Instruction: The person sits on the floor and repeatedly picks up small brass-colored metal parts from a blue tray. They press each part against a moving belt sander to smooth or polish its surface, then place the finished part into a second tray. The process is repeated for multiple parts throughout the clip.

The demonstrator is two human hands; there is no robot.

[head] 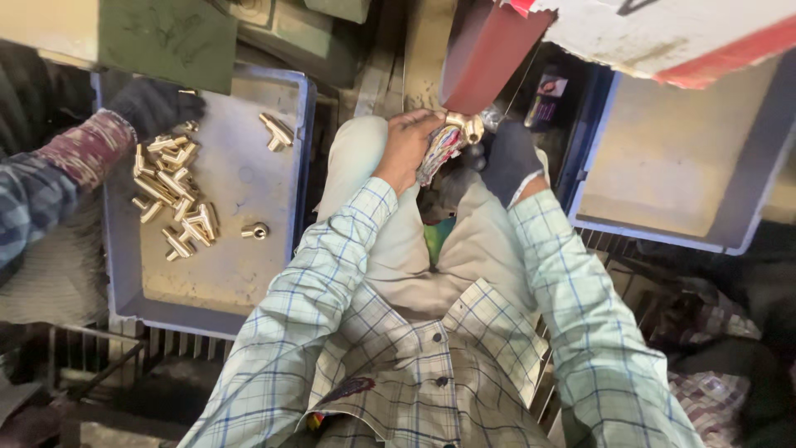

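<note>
Over the lap, a multicoloured patterned cloth (438,153) is gripped in the bare left hand (404,149), with a shiny brass pipe fitting (464,126) held at its upper end, while the dark-gloved right hand (507,159) is curled just beside both; what it grips cannot be told. Farther left, loose brass fittings (172,195) are heaped in a blue plastic tray (300,158), touched by a co-worker's gloved hand (153,104).

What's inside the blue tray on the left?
The blue tray holds a pile of brass fittings; another person's gloved hand reaches in. The green cover hides its top edge.
</note>
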